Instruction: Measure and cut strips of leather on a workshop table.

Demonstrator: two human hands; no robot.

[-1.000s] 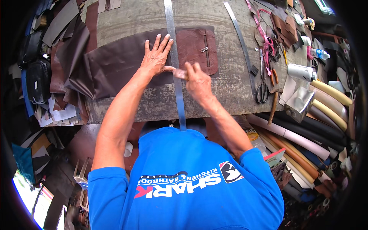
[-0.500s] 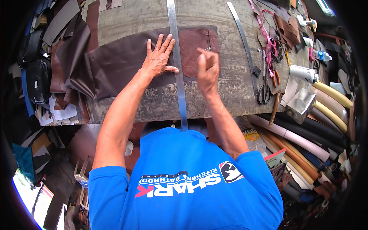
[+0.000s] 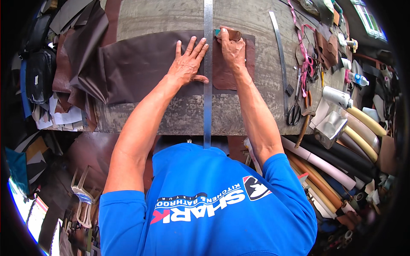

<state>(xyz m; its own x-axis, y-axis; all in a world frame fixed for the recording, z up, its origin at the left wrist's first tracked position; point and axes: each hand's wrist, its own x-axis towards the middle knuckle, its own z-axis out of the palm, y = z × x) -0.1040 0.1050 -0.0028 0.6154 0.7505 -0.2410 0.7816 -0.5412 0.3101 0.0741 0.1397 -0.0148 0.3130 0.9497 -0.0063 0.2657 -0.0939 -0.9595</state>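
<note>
Ruler (image 3: pixel 208 77) runs down frame centre over the leather (image 3: pixel 141 59), just right of the left hand's (image 3: pixel 188 64) spread, flat fingers. Right hand (image 3: pixel 232 47), upper centre, grips a small tool (image 3: pixel 230 33) beside the ruler's far edge.

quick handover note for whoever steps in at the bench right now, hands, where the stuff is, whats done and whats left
Left hand: flat, fingers spread, pressing on the dark brown leather sheet just left of the long metal ruler.
Right hand: closed on a small teal-tipped tool at the ruler's right edge, near the leather's far edge.
Ruler runs from the near table edge across the leather; a reddish-brown leather piece lies right of it.
Done: leather spread, ruler laid across it. No line or cut can be made out along the ruler.
Left: the pass along the ruler, as far as can be judged.
A second ruler and scissors lie to the right.
</note>
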